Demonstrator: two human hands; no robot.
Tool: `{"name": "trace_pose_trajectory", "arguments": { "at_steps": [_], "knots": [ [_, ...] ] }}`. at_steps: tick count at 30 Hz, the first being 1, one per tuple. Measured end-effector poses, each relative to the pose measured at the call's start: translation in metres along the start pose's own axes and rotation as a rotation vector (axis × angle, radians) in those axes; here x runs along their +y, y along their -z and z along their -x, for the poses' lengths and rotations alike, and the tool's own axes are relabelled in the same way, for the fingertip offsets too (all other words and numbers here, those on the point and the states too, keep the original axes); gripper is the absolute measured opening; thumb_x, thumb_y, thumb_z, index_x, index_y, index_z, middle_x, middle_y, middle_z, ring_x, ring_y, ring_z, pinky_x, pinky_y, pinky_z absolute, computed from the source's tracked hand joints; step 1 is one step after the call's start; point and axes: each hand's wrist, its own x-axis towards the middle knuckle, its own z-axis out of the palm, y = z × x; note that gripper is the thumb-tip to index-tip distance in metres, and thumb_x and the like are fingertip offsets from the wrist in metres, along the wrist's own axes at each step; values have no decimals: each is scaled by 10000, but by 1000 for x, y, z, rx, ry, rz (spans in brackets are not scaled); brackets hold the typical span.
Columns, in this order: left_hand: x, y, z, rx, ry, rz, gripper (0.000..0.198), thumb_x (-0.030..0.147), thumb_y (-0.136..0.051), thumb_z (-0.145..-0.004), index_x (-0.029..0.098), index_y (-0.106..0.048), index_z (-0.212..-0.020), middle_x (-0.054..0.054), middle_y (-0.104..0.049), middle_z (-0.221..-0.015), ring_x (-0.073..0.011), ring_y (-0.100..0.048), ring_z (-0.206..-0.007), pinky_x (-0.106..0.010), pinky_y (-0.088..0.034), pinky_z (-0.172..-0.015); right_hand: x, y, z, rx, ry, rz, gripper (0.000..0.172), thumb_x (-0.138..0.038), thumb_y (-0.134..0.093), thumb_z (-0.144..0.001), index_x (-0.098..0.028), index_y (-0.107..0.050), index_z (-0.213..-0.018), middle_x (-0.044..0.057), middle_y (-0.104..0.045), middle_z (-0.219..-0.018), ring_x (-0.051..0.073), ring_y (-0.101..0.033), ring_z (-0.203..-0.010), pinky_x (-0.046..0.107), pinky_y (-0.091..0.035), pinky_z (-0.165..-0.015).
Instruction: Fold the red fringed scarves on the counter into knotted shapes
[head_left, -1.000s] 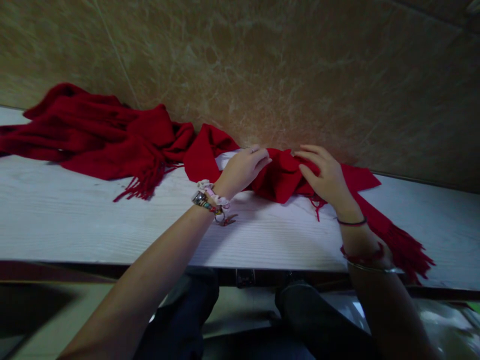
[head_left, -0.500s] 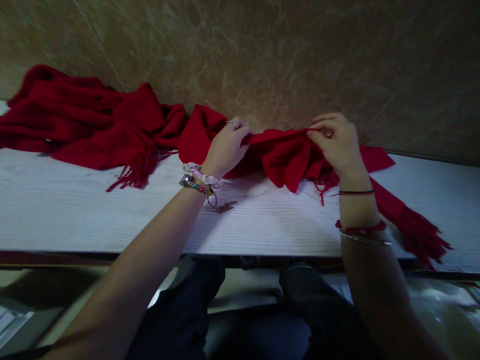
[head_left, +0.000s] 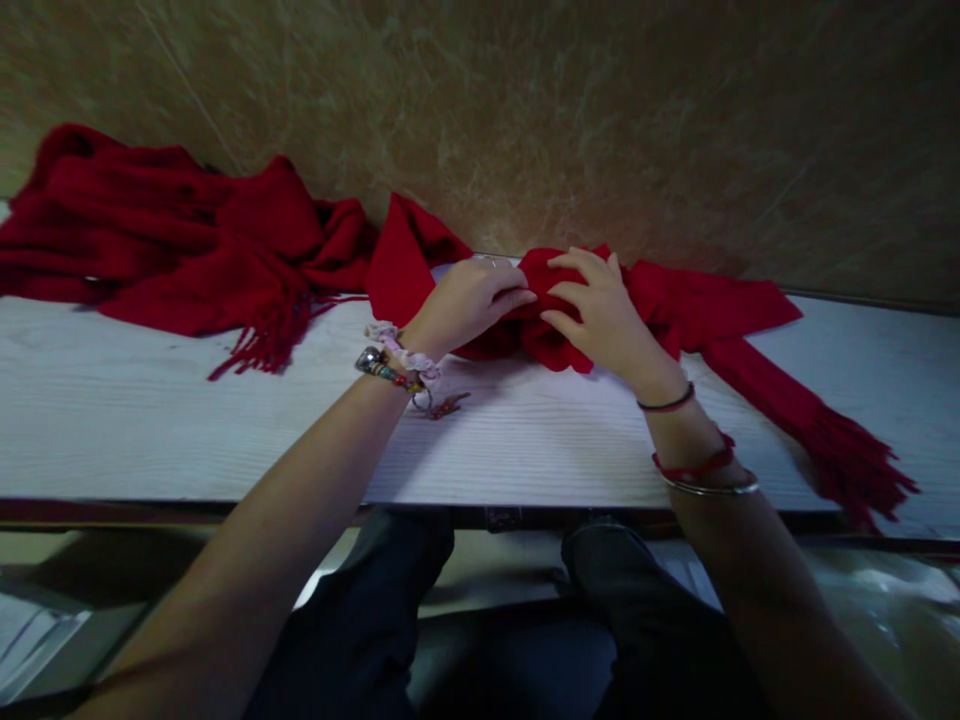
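Red fringed cloth (head_left: 720, 300) lies bunched along a white wood-grain table, its fringe hanging towards the front edge at the right. My left hand (head_left: 472, 300) pinches this cloth near the middle, thumb against the fingers. Just to its right, my right hand (head_left: 596, 310) rests on the cloth with its fingers spread. Beside my left hand a fold of the cloth stands up against the wall.
A second heap of red fringed cloth (head_left: 172, 235) lies at the left of the table (head_left: 187, 430). Behind runs a brown marbled wall (head_left: 480, 110). My legs are below the front edge, with a clear plastic bag (head_left: 885, 610) at lower right.
My right hand has moved left, close to my left hand, let go of the cloth edge and spread its fingers. The raised cloth edge between the hands has dropped and bunched up.
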Motion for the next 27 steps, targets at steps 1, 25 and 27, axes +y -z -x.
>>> {"name": "trace_pose_trajectory", "arguments": {
  "at_steps": [1,25,27],
  "knots": [
    [-1,0,0,5,-8,1,206,284,-493,-865,163,-625,-762,-12,-586,-704,-141,-545,-683,-254,-373,-654,1,-1,0,16,-12,-2,261,-279,-486,-793,-232,-583,-1030,76,-462,-1255,280,-349,-1212,586,-153,-1018],
    [-9,-17,37,143,-1,-15,189,222,-451,-880,122,-611,-872,-40,-586,-798,-138,-540,-743,-233,-429,-675,47,-5,2,356,-355,-304,147,-269,-579,-731,-159,-642,-806,73,-604,-857,230,-576,-859,452,-455,-800],
    [-6,-19,36,147,-1,-25,186,219,-449,-881,124,-609,-871,-39,-585,-794,-135,-539,-727,-228,-427,-661,34,-4,3,324,-181,-104,249,-251,-604,-715,-186,-625,-955,100,-555,-1065,276,-498,-1056,534,-357,-927]
  ]
}}
